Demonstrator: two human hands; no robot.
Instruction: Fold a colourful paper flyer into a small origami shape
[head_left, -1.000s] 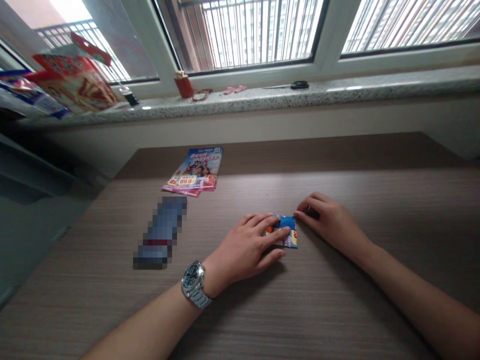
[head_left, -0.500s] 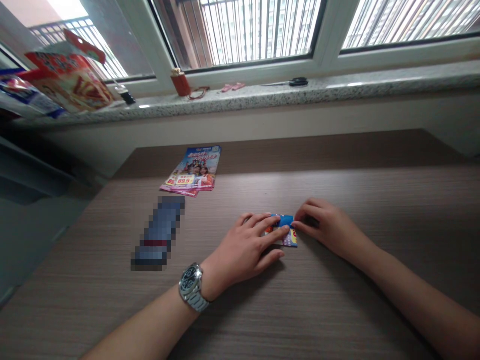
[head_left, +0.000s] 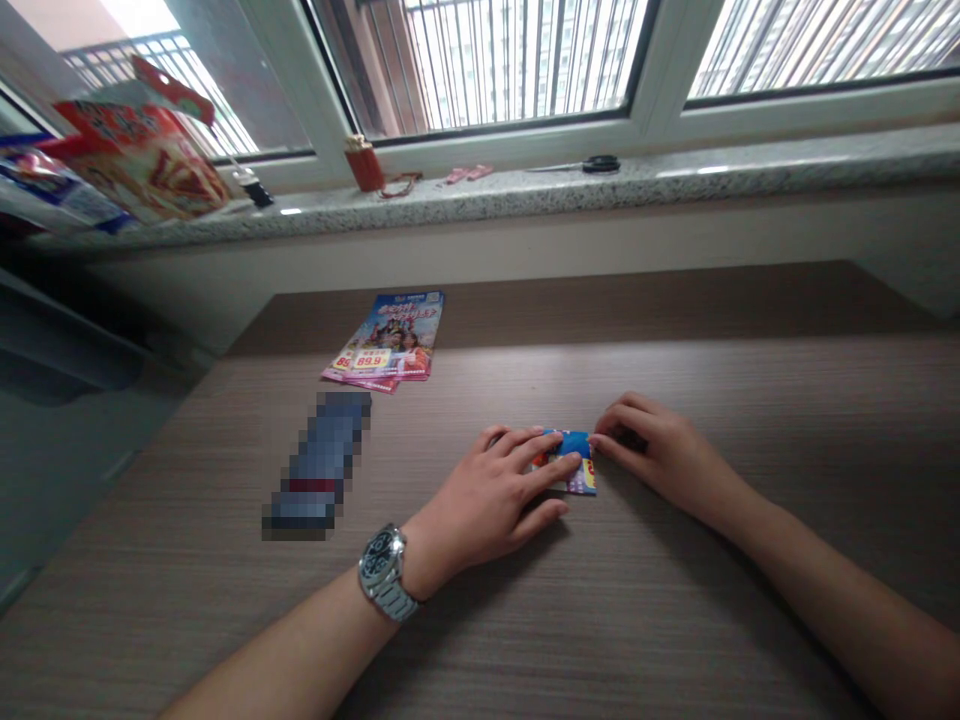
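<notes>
Under the spread fingers of my left hand (head_left: 502, 490) lies a small folded paper flyer (head_left: 577, 446), printed in blue, purple and yellow. My palm and fingers cover its left part and press it to the table. Thumb and index finger of my right hand (head_left: 649, 440) come together in a pinch at the flyer's right edge. How much paper is between those fingertips is hard to see. A metal watch (head_left: 386, 570) is on my left wrist.
A stack of printed flyers (head_left: 397, 335) lies at the table's back left, with a blurred-out dark blue oblong (head_left: 322, 460) nearer me. On the stone windowsill (head_left: 525, 195) are scissors (head_left: 600, 163), a red lighter-like item (head_left: 364, 163), pink scraps (head_left: 469, 174) and snack bags (head_left: 150, 160).
My right fingertips have shifted slightly to the right along the flyer's edge, so a little more of its blue corner shows. My left hand stays in place.
</notes>
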